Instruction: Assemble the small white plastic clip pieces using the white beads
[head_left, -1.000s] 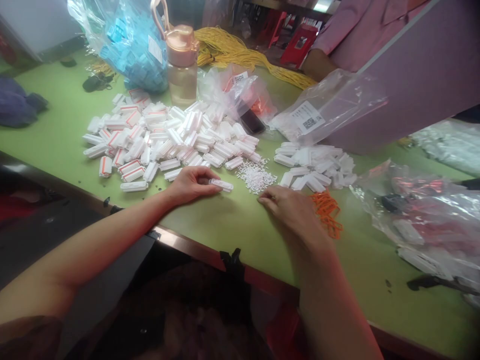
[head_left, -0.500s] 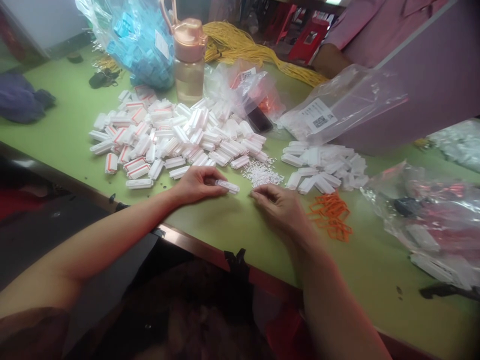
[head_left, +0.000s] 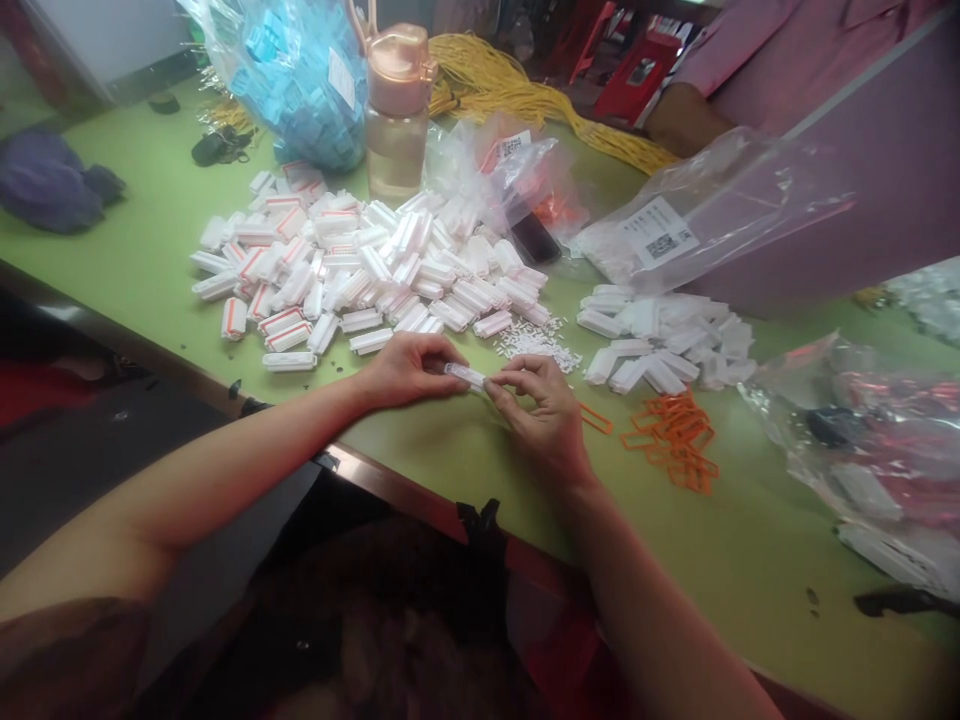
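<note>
- Left hand [head_left: 405,368] pinched a small, clear, oblong plastic housing [head_left: 465,375].
- Right hand [head_left: 541,408] pinched its three-o'clock end.
- Ribbed white plastic pieces [head_left: 375,265] lay heaped at twelve o'clock.

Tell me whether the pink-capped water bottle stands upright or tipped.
Upright: the pink-capped water bottle stands on its base on the green table, cap uppermost.

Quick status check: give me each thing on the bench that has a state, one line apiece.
left hand: pinching the white plastic piece
right hand: fingertips on that piece's other end
pink-capped bottle: upright, cap closed
blue-parts bag: full, bulging
labelled clear bag: lying on its side
orange clips: loose on the table
</note>
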